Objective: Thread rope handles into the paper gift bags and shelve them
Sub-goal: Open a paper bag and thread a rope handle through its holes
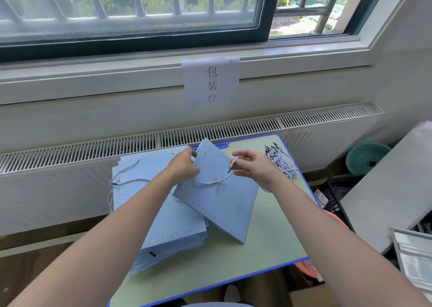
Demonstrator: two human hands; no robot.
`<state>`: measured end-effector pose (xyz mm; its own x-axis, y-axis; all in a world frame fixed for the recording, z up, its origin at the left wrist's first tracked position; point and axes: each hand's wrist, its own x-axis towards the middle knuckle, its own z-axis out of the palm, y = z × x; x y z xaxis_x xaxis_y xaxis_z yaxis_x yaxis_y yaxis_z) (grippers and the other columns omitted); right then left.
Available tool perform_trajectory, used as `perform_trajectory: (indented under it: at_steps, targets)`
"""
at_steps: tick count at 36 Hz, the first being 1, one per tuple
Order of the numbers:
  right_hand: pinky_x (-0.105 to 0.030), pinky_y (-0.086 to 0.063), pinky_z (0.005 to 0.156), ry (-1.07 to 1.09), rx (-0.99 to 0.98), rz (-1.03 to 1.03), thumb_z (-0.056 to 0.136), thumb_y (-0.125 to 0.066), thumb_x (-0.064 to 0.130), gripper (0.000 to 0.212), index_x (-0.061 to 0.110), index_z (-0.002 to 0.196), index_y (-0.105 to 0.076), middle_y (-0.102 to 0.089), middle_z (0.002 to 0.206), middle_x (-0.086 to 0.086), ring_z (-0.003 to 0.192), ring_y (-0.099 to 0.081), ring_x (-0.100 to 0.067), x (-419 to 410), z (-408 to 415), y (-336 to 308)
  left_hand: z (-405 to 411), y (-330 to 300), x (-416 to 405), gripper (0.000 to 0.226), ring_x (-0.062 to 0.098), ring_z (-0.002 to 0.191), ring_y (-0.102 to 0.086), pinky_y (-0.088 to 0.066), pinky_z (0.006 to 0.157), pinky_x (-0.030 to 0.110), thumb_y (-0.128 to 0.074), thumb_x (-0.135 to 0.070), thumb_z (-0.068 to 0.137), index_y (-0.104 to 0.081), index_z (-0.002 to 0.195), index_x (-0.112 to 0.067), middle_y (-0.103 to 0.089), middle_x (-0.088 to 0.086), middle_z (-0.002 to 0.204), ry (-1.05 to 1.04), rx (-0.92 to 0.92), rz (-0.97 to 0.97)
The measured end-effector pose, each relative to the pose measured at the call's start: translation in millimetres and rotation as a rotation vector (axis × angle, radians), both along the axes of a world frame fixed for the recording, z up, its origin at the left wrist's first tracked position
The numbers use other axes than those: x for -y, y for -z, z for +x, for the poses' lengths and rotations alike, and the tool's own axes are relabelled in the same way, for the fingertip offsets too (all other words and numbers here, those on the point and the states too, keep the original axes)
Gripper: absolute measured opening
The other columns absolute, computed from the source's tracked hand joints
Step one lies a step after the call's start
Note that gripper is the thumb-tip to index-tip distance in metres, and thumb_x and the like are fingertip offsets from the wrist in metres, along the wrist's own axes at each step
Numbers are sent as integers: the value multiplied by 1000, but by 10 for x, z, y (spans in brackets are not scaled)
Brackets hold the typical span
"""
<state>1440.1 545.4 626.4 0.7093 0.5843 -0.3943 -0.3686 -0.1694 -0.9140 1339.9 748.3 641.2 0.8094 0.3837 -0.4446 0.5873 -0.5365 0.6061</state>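
Head view:
- Worktop: pale green top w/ blue edge, set under a window w/ bars; radiator grille runs along the wall behind it.
- Top bag: light blue paper gift bag, flat, turned at an angle, lying partly on the stack and partly on the worktop. Dotted border, gold lettering near centre, too small to read.
- Bag stack: more flat blue bags on left half of worktop, fanned a bit; some w/ white rope handles trailing off the left edge.
- Left hand: at far upper edge of top bag, fingers curled, grip closed on the bag edge. Can't tell if it also pinches rope.
- Right hand: just beside the bag's right upper edge, thumb + forefinger pinched on the rope near its black-tipped end; other fingers loosely curled.
- Rope is white/blue twist; sags in a curve across the bag face between the two hands.
- Spare ropes: loose bundle w/ black tips, far right corner of worktop, just behind right hand.
- Paper sign taped to window sill, three printed characters, above the worktop.
- Green basin on the floor right of worktop; grey board leaning near it; pink item partly hidden under worktop edge.
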Motion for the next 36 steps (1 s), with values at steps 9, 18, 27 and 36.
perform_trajectory:
  at_steps: [9,18,27,36]
  targets:
    - [-28,-56,66,88,7,20,90,-59,-4,12,6,87,-56,-60,78,-9,68,-65,-17,-155,-104,10,-13,-53,102,11,22,74,-53,-42,62,30,-47,-13,87,-57,93,-11,-60,5,88,9,-8,50]
    - [-28,-55,68,130,37,34,95,-47,-1,20,1,101,-66,-60,72,-6,65,-64,-16,-290,-177,-7,30,-110,237,30,28,92,-63,-55,76,40,-46,0,89,-49,112,-19,-62,7,104,-88,70,-159]
    - [-26,-56,64,149,123,-5,92,-58,4,4,1,94,-61,-68,81,-10,71,-71,-16,-324,-216,-39,37,-227,357,38,28,72,-63,-44,52,27,-42,-2,89,-54,122,-17,-67,11,93,-91,125,-215]
    - [-30,-59,76,203,278,-67,86,-66,0,11,11,82,-65,-71,80,-8,77,-73,-12,-381,-216,-70,34,-292,423,40,11,44,-39,-30,42,20,-43,-3,89,-57,123,-17,-52,1,65,-78,157,-202]
